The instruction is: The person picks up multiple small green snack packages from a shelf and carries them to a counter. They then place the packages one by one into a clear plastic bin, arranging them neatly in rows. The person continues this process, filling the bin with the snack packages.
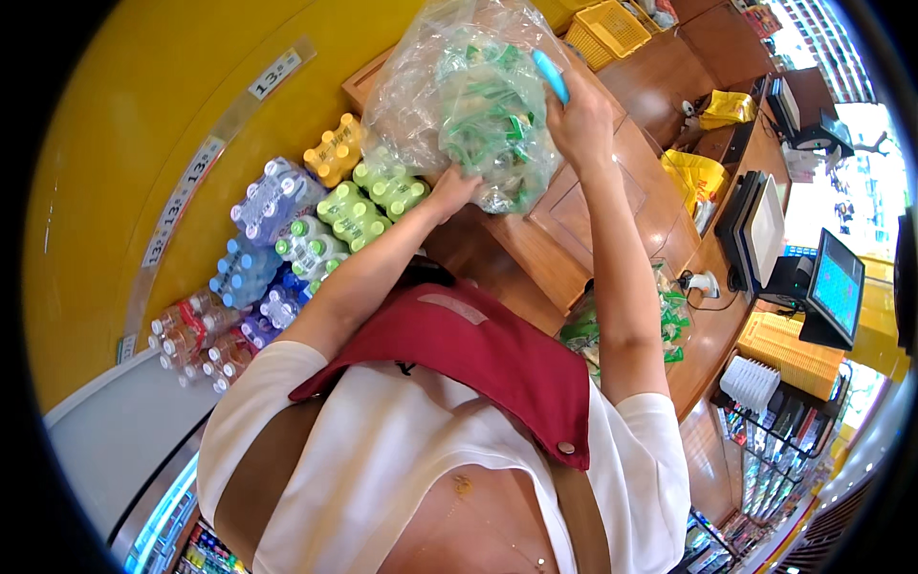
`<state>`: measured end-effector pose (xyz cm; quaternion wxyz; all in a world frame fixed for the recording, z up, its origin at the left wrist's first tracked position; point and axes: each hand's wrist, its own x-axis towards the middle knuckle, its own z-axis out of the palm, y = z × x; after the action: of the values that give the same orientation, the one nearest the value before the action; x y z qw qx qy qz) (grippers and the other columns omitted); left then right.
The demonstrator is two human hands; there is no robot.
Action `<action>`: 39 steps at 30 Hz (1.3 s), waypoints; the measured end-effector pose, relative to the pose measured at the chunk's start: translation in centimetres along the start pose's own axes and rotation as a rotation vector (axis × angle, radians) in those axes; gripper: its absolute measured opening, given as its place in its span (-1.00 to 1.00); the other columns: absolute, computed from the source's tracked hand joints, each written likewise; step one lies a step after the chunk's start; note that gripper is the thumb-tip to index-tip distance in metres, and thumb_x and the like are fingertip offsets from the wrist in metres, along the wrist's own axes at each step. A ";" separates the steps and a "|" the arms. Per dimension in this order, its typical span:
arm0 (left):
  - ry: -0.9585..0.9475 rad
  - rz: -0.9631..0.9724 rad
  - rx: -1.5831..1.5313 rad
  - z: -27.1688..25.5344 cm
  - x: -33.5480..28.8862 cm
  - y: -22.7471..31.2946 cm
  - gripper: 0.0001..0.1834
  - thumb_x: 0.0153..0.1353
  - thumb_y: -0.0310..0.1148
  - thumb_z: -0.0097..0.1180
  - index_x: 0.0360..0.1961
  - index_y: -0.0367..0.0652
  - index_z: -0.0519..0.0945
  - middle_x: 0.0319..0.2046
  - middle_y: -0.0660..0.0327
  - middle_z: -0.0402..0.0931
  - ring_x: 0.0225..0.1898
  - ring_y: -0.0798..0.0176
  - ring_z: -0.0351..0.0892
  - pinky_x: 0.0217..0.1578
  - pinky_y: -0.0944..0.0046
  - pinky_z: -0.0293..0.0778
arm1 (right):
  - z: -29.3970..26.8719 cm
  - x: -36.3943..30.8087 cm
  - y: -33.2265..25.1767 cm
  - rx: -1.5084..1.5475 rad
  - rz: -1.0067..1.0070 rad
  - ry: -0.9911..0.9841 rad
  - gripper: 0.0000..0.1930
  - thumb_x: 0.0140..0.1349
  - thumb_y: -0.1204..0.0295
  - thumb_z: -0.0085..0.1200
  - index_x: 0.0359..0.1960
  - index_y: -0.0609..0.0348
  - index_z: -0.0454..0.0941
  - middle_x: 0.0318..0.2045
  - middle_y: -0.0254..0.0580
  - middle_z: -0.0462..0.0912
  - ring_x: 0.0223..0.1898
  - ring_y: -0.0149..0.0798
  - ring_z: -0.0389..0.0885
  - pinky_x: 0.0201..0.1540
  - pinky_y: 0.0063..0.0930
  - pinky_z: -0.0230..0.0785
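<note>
A large clear plastic bag (pixel 406 105) is raised in front of me at the top of the view. Green-and-white packets (pixel 488 124) show through its film. My left hand (pixel 453 190) pinches the bag's lower left side, its fingertips partly covered by plastic. At the bag's right side, my right hand (pixel 581 124) is closed around a slim light-blue tool (pixel 550 77) that sticks up past the fingers. The tool's working end cannot be made out, so I cannot tell its exact kind.
Shrink-wrapped bottle packs (pixel 277 201) stand along the yellow wall at left. On the wooden counter (pixel 650 206) at right are a touchscreen (pixel 835 287), a white scanner (pixel 705 284) and yellow bags (pixel 693 177). More green packets (pixel 674 311) lie beside my right arm. A yellow basket (pixel 608 33) sits beyond.
</note>
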<state>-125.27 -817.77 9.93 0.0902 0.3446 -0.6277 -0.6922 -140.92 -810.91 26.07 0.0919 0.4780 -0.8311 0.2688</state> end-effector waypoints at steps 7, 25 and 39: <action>0.457 0.454 0.477 -0.8 1.0 -1.4 -0.17 0.02 -0.14 0.21 0.17 -0.41 0.10 -0.20 -0.13 0.44 -0.13 -0.06 0.46 -0.02 0.10 0.33 | 0.7 -2.4 1.7 0.149 0.148 -0.085 -0.81 0.12 0.36 0.05 -0.42 0.23 0.37 -0.46 0.10 0.53 -0.38 0.17 0.49 -0.33 -0.03 0.32; 0.426 -0.021 0.479 -4.2 -3.6 1.6 -0.48 0.01 -0.44 -0.03 0.05 0.01 0.17 -0.24 -0.20 0.47 -0.18 -0.26 0.48 -0.18 -0.09 0.34 | 5.0 -1.4 0.3 0.007 0.091 -0.192 -0.90 0.01 0.44 -0.01 -0.42 0.15 0.43 -0.48 0.07 0.57 -0.38 0.14 0.57 -0.32 -0.02 0.41; 0.278 0.458 0.288 -9.5 -10.4 1.8 -0.69 0.01 -0.57 -0.01 -0.17 -0.19 0.35 -0.60 0.28 0.26 -0.54 0.33 0.30 -0.42 0.36 0.33 | -10.6 -8.5 0.4 0.317 0.502 -0.679 -0.61 0.24 0.17 -0.03 -0.04 0.18 0.37 -0.45 -0.05 0.55 -0.40 -0.24 0.53 -0.34 -0.33 0.35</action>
<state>-112.48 -819.97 15.66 0.2794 0.2948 -0.7623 -0.5039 -137.87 -798.81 31.35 -0.3285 0.3309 -0.8529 0.2347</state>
